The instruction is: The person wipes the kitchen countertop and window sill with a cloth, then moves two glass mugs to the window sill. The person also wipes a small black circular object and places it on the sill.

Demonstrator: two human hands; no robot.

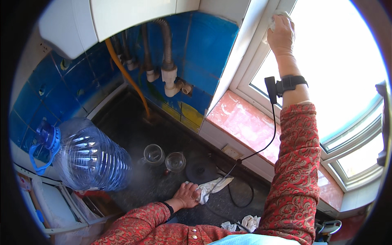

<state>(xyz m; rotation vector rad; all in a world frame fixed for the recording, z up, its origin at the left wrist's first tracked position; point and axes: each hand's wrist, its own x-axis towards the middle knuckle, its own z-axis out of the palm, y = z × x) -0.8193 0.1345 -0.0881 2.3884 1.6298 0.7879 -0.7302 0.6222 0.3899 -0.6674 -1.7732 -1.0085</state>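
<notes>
Apart, hands (281, 34) (187, 195) at frame (254, 61) and counter (147, 183)

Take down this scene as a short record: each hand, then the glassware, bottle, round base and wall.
Right hand: raised, holding a bunched white cloth at the white window frame
Left hand: on the dark speckled countertop, touching a long white cloth
Glassware: clear glass mug beside clear glass pitcher
Bottle: large transparent blue plastic bottle, left of the glassware
Base: flat round black base, beyond the left hand
Wall: glossy blue tiles behind grey-white pipes
</notes>
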